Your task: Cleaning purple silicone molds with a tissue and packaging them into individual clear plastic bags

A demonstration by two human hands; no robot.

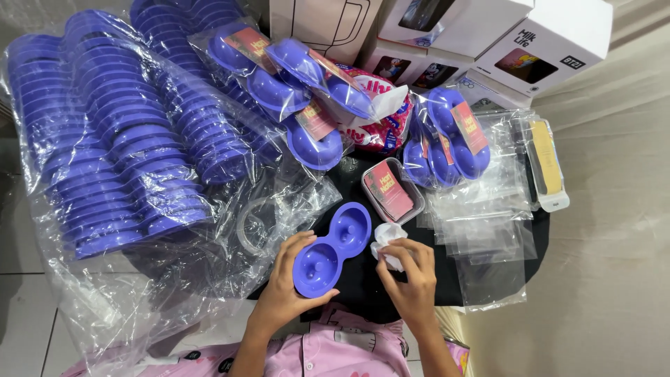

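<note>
A home packing spot on a tiled floor (21, 258): bagged stacks of purple plastic double-cup moulds (105, 153), a pile of clear plastic sleeves (488, 209), white cardboard product boxes (551, 42).

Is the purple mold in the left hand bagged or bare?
Bare: the purple mold in the left hand shows no plastic wrap, unlike the bagged molds behind.

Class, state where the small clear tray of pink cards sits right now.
In the head view, the clear tray of pink cards sits centre, just above the right hand holding a white cloth, right of the purple mould.
</note>
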